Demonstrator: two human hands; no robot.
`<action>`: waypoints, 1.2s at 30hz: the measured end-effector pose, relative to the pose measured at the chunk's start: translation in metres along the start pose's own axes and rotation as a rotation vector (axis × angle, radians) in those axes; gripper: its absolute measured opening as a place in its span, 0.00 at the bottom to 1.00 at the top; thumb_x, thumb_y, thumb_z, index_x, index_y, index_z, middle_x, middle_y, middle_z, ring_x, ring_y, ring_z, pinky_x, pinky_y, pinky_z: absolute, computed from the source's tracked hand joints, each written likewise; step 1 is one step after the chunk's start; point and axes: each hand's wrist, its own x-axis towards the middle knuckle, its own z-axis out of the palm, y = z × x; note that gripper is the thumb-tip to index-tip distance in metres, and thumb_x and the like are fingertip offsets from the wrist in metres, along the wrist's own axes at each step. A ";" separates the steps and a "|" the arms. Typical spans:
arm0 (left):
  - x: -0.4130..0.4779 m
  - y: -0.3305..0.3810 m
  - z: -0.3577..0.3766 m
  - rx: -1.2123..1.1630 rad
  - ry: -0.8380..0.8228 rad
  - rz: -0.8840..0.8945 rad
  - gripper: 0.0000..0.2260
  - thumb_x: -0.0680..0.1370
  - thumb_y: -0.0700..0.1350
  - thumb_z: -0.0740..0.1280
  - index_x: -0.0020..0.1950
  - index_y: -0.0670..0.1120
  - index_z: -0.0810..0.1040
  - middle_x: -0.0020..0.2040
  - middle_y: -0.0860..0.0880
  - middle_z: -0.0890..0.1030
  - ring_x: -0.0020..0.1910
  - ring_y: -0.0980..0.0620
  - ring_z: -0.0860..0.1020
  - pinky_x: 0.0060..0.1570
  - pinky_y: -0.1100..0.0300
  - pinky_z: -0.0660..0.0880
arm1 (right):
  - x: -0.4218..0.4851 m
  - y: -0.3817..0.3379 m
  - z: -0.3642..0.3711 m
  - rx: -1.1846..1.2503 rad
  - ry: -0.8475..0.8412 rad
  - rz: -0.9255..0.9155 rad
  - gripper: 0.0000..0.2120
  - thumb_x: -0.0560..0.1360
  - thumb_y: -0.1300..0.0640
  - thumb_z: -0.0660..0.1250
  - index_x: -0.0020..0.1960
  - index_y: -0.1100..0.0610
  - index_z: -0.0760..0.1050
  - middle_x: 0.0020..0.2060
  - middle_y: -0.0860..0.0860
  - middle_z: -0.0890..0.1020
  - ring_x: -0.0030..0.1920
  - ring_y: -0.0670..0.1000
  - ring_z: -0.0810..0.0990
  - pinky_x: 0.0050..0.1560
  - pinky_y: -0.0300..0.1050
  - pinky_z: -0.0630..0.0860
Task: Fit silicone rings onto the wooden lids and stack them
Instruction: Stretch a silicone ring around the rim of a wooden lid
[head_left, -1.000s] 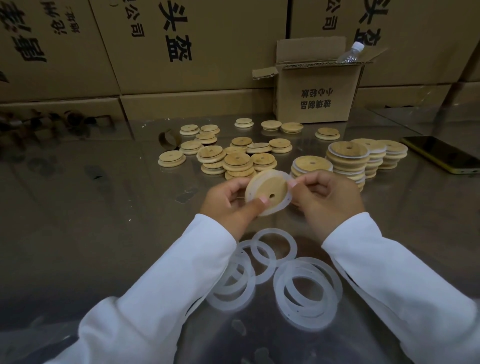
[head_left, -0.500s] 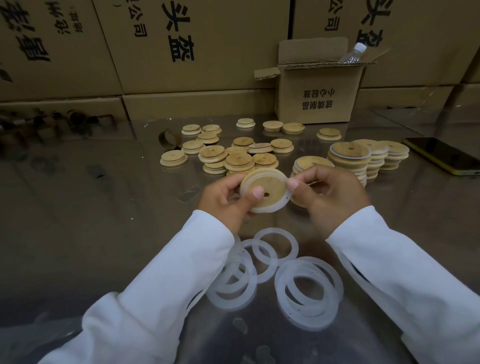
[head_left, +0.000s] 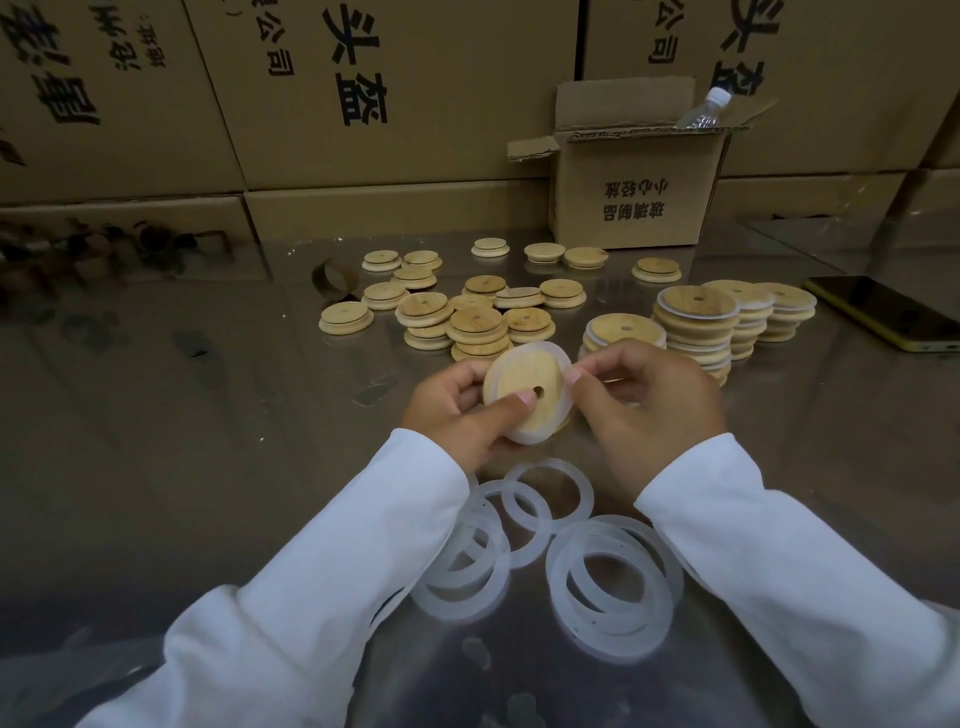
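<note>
A round wooden lid (head_left: 524, 384) with a small centre hole and a translucent silicone ring (head_left: 530, 349) round its edge is held up over the table. My left hand (head_left: 457, 410) grips its left side, thumb on the face. My right hand (head_left: 644, 400) pinches its right edge. Several loose silicone rings (head_left: 613, 587) lie on the table below my wrists. Bare wooden lids (head_left: 472, 322) are scattered behind. Stacks of ringed lids (head_left: 696, 322) stand to the right.
A small open cardboard box (head_left: 634, 202) with a plastic bottle (head_left: 701, 111) in it stands at the back. Large cartons (head_left: 363, 93) wall off the far side. A phone (head_left: 883, 312) lies at the right edge. A cardboard tape core (head_left: 332, 278) sits at the back left.
Both hands have turned the lid and moved it slightly; its face now tilts more toward me, with the ring sitting further round its edge.
</note>
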 end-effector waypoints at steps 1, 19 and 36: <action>-0.001 0.000 0.001 0.031 -0.015 -0.001 0.09 0.72 0.35 0.69 0.47 0.47 0.78 0.48 0.42 0.82 0.49 0.42 0.80 0.46 0.48 0.79 | 0.000 0.000 0.000 -0.004 -0.009 -0.002 0.05 0.73 0.55 0.67 0.39 0.47 0.76 0.35 0.38 0.77 0.38 0.38 0.76 0.38 0.28 0.68; -0.003 0.007 -0.004 0.260 -0.099 0.221 0.07 0.73 0.39 0.68 0.43 0.52 0.76 0.44 0.50 0.81 0.45 0.52 0.79 0.37 0.65 0.77 | 0.007 -0.001 -0.008 -0.060 -0.043 0.001 0.05 0.74 0.55 0.67 0.39 0.47 0.74 0.36 0.40 0.76 0.39 0.39 0.73 0.37 0.28 0.64; -0.003 -0.001 0.000 0.083 -0.031 0.026 0.04 0.74 0.39 0.68 0.45 0.48 0.78 0.42 0.45 0.82 0.45 0.43 0.80 0.47 0.45 0.79 | -0.002 0.000 0.006 -0.087 -0.070 -0.111 0.04 0.74 0.57 0.66 0.41 0.50 0.74 0.41 0.45 0.77 0.42 0.43 0.74 0.41 0.28 0.68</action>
